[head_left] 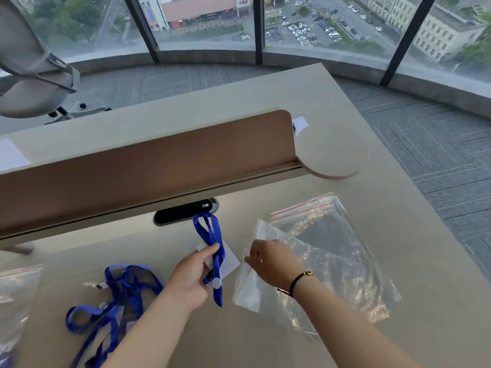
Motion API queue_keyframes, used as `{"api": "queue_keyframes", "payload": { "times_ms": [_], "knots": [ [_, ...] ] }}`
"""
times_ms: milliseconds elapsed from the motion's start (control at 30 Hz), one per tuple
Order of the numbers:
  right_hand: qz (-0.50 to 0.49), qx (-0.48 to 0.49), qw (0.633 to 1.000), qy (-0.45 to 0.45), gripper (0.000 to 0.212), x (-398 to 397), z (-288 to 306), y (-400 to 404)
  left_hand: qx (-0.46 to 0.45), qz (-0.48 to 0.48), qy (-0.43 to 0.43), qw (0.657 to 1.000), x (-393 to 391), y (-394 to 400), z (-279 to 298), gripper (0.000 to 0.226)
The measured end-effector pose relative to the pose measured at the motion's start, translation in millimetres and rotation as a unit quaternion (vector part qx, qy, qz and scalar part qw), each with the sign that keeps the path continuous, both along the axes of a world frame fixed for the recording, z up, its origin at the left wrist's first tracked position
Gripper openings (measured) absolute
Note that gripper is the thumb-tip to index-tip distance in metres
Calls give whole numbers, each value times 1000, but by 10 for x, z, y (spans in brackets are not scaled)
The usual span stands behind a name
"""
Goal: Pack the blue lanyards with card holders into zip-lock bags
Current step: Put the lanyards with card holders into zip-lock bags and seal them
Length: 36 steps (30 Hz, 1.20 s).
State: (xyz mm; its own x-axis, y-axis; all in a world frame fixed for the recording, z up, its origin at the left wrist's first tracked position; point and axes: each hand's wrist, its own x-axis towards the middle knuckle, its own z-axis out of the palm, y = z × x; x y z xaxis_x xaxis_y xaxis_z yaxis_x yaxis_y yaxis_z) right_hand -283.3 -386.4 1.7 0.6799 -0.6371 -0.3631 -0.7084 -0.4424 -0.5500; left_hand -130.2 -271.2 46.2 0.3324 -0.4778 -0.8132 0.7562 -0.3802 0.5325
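My left hand [192,277] grips a folded blue lanyard [211,243] together with its clear card holder [231,258], held just above the desk. Its strap loops stick up past my fingers. To the right, my right hand [268,258] pinches the mouth edge of a clear zip-lock bag [249,288] with a red seal line, lifting that edge. The bag lies on a loose pile of more zip-lock bags [332,235]. A tangle of further blue lanyards with card holders [117,296] lies on the desk at lower left.
A beige desk [385,341] carries everything. A brown divider panel [146,166] runs across behind my hands, with a black cable slot [183,211] at its foot. A round beige disc [332,151] sits at the divider's right end. Another bag [16,296] lies at far left.
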Motion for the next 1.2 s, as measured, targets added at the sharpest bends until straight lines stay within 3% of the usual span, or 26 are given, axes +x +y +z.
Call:
{"api": "queue_keyframes", "payload": {
  "times_ms": [100,233,467,800,967,1067,1200],
  "knots": [
    [31,8,999,-11,17,169,124,402,-24,18,25,999,23,286,148,23],
    [45,23,998,-22,15,382,282,885,-36,37,45,998,108,725,231,27],
    [2,54,997,-54,18,630,614,1547,-93,116,38,988,341,1453,496,8],
    [-16,68,990,-122,11,931,1104,2266,-108,182,-124,969,767,2101,831,5],
    [-10,81,985,-155,10,1070,1263,2452,-48,183,-296,936,820,2233,900,10],
    [-18,88,981,-171,11,1128,1332,2522,-27,117,-436,892,811,2311,955,7],
    [-40,79,976,-197,11,1163,1401,2506,-64,-18,-455,888,825,2393,1007,18]
  ]
}}
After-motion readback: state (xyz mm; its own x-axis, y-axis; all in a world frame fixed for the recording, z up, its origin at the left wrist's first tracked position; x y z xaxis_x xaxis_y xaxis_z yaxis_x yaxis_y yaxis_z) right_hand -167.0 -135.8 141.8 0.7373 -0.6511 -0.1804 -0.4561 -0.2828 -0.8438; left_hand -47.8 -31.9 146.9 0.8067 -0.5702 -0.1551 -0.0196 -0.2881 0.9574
